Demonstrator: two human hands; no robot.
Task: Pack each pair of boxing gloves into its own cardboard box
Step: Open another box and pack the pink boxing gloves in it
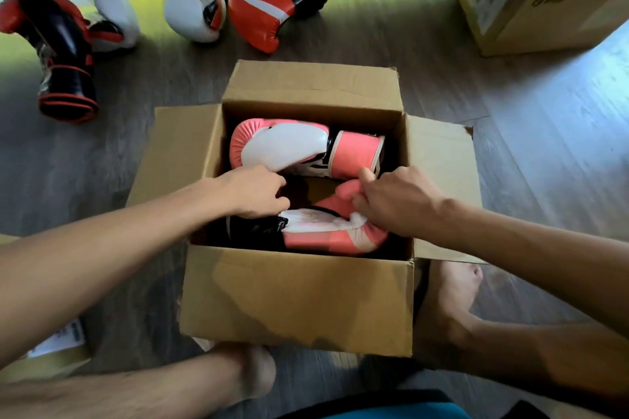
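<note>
An open cardboard box [296, 299] stands on the floor between my legs. Inside lie two pink-and-white boxing gloves: one [289, 146] along the far wall, one [326, 231] along the near wall. My left hand [253, 192] reaches into the box and grips the near glove at its black cuff end. My right hand [394, 201] pinches the same glove's pink padded end. On the floor beyond lie a red-and-black glove [64, 51], a second red-and-black glove [275, 0], and two white gloves [115, 20] [200, 5].
A second cardboard box [544, 13] stands at the far right. Another box with a white label [58, 347] lies at the near left. My bare legs and foot [452, 299] flank the open box. The floor is grey wood planks.
</note>
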